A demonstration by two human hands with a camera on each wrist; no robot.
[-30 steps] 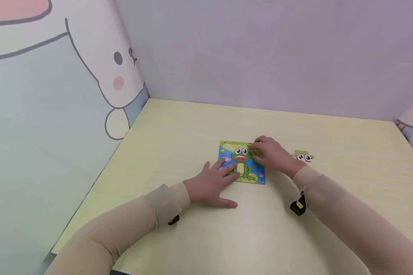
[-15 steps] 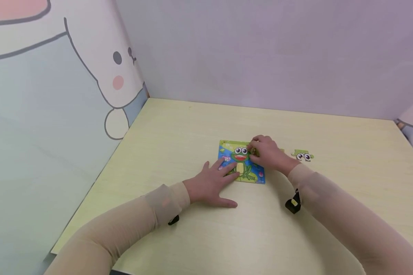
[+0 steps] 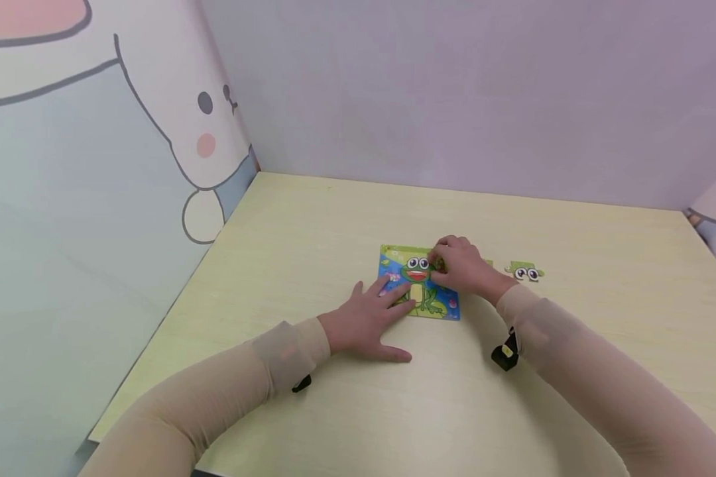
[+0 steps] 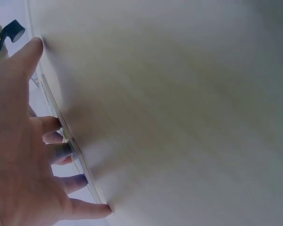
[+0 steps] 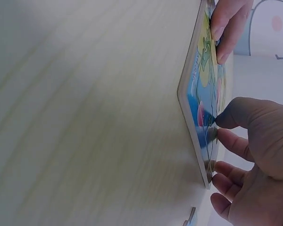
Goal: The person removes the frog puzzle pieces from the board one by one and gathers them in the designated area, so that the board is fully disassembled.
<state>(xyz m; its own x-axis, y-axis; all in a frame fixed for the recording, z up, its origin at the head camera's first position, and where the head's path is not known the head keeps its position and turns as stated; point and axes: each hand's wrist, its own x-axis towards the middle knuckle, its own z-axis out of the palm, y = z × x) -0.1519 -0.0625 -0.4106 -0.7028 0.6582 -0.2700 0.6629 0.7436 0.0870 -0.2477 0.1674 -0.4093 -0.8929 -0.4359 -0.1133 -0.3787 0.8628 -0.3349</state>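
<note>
A frog jigsaw puzzle (image 3: pixel 417 311) in a thin tray lies on the table, its frog face and body showing in the head view. My left hand (image 3: pixel 366 321) rests with spread fingers on its lower left part, the thumb out on the tabletop. At the puzzle's upper right, my right hand (image 3: pixel 461 265) bends over with curled fingers. Its thumb and index finger pinch a puzzle piece right at the board's surface, as the right wrist view shows; the hand mostly hides that piece. The other right fingertips touch near the tray's edge.
A loose puzzle piece with two eyes (image 3: pixel 526 272) lies on the table (image 3: pixel 602 311) right of my right hand. Closer to that wrist, a green piece (image 3: pixel 488 262) is partly hidden. Fabric walls (image 3: pixel 453 99) stand behind and at the left.
My right hand has shifted slightly left over the puzzle, and a green piece behind its wrist has come into sight. The left hand stays in place.
</note>
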